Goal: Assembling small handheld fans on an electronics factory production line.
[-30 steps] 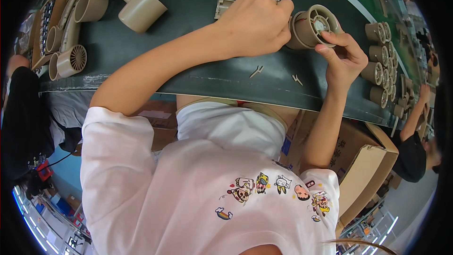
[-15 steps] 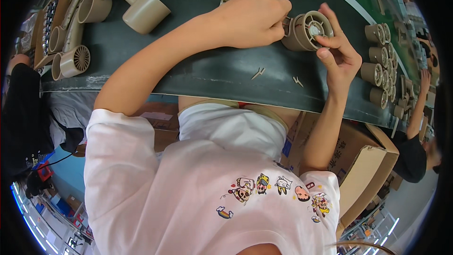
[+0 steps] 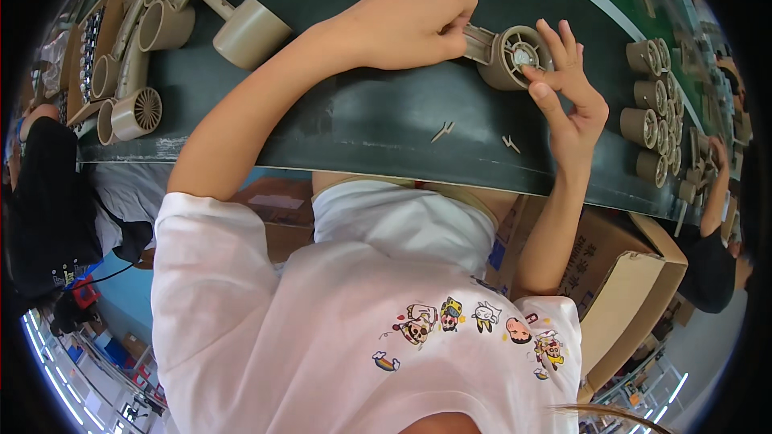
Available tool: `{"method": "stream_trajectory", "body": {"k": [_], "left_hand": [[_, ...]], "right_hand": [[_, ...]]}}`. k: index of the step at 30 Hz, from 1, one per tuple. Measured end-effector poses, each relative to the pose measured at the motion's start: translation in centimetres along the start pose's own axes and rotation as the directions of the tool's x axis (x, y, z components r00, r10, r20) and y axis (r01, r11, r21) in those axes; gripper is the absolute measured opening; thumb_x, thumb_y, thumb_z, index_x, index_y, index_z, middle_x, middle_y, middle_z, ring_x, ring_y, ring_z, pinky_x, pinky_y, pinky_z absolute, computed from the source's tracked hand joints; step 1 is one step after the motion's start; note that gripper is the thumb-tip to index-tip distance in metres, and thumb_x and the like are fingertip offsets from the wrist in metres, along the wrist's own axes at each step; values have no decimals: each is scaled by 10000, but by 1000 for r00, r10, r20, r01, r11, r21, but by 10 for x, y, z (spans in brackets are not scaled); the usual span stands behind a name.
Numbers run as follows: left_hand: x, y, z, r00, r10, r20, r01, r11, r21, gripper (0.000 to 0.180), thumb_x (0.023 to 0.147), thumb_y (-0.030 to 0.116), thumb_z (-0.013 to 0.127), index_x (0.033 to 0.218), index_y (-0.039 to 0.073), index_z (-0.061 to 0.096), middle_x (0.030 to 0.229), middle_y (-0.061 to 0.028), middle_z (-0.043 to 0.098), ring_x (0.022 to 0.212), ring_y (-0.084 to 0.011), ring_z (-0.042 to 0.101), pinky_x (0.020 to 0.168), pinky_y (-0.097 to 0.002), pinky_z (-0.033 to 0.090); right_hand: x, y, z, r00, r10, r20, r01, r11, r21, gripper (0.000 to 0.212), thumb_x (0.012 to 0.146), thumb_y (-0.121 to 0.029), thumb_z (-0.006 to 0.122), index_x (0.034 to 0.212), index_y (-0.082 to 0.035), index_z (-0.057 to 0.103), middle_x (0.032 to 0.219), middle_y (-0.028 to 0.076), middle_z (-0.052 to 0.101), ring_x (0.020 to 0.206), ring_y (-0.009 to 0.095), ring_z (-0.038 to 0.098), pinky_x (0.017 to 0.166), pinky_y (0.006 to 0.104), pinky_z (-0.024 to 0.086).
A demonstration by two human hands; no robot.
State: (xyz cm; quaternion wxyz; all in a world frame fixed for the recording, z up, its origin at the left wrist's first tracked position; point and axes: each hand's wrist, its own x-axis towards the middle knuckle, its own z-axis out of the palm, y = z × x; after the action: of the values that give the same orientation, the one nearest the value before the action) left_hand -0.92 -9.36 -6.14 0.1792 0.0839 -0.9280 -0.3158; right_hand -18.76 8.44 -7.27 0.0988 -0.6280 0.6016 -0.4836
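Note:
Over the dark table, my left hand is closed round the handle of a beige hair dryer housing. Its round barrel faces right, and a spoked insert with a pale centre sits in the mouth. My right hand is at that mouth, thumb and index finger pinching the rim, the other fingers raised apart. Two small beige plastic clips lie on the table below, and further small clips lie to their right. My left fingers hide most of the handle.
Another beige housing lies beyond my left forearm. Several more housings are piled at the left, by a carton of small metallic parts. Several round spoked units stand in rows at the right. An open cardboard box is below the table edge.
The spoked insert, which stuck out of the barrel before, now sits deeper in it. The housing has tilted so more of its handle shows, and my left hand has shifted slightly left.

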Motion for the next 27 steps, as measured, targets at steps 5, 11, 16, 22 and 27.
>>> {"method": "stream_trajectory", "body": {"k": [5, 11, 16, 22, 27], "left_hand": [[-2, -6, -8, 994, 34, 103, -35, 999, 6, 99, 767, 85, 572, 781, 9, 511, 668, -159, 558, 610, -320, 560, 570, -378, 432], [-16, -2, -6, 997, 34, 72, -34, 999, -2, 93, 760, 87, 581, 795, 34, 514, 676, -120, 560, 571, -286, 553, 538, -353, 434], [-23, 4, -3, 999, 18, 39, -18, 1000, 2, 102, 760, 62, 598, 815, 34, 517, 726, -113, 595, 608, -305, 582, 576, -359, 473], [-32, 8, -1, 1000, 25, 10, -25, 1000, 16, 108, 769, 105, 605, 830, 65, 526, 673, -120, 607, 610, -329, 604, 553, -411, 470], [-32, 13, 5, 994, -59, -96, 66, 996, 65, 101, 759, 72, 616, 816, 56, 535, 671, -132, 611, 591, -321, 615, 529, -390, 473]], "right_hand": [[-5, 0, 2, 996, 83, 13, -83, 997, -1, 121, 819, -151, 694, 899, -73, 740, 1297, 95, 607, 1374, 342, 375, 1132, 573, 42], [-6, -7, 5, 993, 121, 7, -121, 993, 15, 95, 802, -139, 700, 872, -78, 723, 1284, 57, 619, 1322, 331, 452, 1113, 603, 141], [-5, -8, 1, 995, 103, 10, -103, 994, -20, 84, 790, -135, 699, 866, -99, 701, 1266, 44, 629, 1252, 323, 526, 1083, 613, 240], [-5, -13, 3, 999, 43, -15, -44, 995, -90, 80, 757, -134, 703, 820, -96, 669, 1237, 17, 642, 1177, 313, 582, 1038, 614, 321], [-4, -14, 0, 999, 22, -33, -26, 991, -128, 122, 767, -154, 717, 881, -117, 694, 1246, 15, 635, 1137, 312, 599, 1016, 578, 374]]}}
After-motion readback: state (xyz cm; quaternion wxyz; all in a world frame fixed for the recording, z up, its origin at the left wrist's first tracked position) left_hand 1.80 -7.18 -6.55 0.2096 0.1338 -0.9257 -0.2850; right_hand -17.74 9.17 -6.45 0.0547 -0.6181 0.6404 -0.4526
